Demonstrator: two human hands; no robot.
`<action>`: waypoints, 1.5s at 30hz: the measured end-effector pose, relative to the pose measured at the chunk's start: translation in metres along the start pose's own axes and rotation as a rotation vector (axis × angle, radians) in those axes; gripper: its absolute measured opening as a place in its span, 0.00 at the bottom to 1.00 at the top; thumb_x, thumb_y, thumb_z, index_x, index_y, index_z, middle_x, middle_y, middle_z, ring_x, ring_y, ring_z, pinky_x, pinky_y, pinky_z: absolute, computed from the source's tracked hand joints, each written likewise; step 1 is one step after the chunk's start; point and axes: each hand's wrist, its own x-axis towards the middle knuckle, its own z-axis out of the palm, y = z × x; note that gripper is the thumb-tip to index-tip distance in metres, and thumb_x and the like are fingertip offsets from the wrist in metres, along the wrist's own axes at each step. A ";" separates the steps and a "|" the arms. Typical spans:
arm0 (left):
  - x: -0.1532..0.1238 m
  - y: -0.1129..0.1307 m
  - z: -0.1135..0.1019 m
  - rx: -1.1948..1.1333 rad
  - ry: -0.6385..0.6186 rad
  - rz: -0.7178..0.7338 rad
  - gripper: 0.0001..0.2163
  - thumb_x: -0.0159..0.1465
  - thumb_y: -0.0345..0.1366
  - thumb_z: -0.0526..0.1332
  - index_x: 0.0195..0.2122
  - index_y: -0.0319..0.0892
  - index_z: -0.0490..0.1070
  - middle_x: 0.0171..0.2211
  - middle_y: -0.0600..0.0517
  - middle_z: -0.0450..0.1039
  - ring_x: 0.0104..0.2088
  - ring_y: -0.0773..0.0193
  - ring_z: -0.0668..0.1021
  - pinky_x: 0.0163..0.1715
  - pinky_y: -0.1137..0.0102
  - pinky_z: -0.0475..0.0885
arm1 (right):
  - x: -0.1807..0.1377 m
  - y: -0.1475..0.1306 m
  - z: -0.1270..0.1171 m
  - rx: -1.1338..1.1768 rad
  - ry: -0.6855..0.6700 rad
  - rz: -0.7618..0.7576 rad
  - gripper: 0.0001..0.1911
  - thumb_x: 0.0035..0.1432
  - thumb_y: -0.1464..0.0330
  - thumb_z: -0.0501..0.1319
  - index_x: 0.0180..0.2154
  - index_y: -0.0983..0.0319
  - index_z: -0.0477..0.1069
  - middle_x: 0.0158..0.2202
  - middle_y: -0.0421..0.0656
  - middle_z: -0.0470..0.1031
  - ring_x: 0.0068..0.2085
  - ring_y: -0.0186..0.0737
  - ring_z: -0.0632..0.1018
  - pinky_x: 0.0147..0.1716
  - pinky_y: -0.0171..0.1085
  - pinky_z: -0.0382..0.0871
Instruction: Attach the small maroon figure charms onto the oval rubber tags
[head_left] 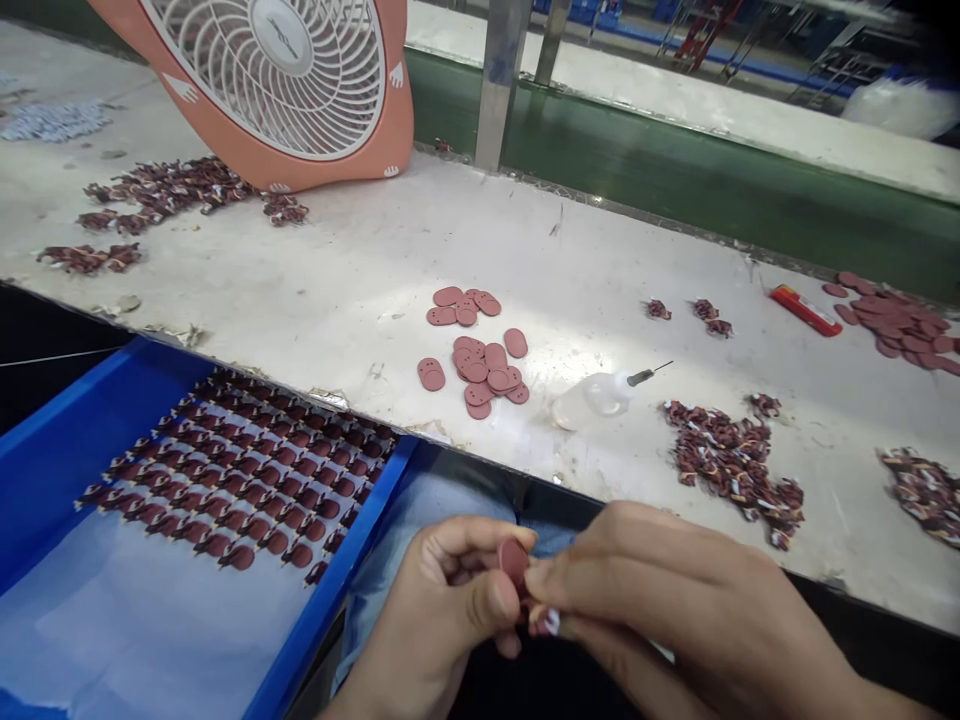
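Low in the head view, both my hands meet over my lap. My left hand [442,610] is closed, its thumb and fingers pinching a small reddish-brown oval pad [514,558]. My right hand [675,600] is closed too, its fingertips pressed against the same pad and a small dark piece with white under it. On the white worktable [360,270] ahead lies a loose group of the same oval pads [480,370], and a heap of small dark-red parts [731,460] lies to the right. A clear squeeze bottle with a needle tip [596,398] lies on its side between them.
A blue tray [67,440] at the left holds rows of several finished dark-red pieces. An orange fan [300,90] stands at the back left beside more dark parts [161,190]. More oval pads [896,325] and a red lighter-like object [806,308] lie at the far right. A green conveyor belt [675,180] runs behind.
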 end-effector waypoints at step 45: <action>0.009 -0.010 -0.007 -0.057 0.020 0.005 0.13 0.51 0.43 0.73 0.34 0.41 0.80 0.27 0.54 0.74 0.27 0.71 0.74 0.22 0.79 0.70 | 0.020 0.002 -0.009 -0.019 -0.131 0.076 0.09 0.62 0.79 0.59 0.34 0.60 0.70 0.33 0.37 0.75 0.34 0.33 0.75 0.35 0.30 0.68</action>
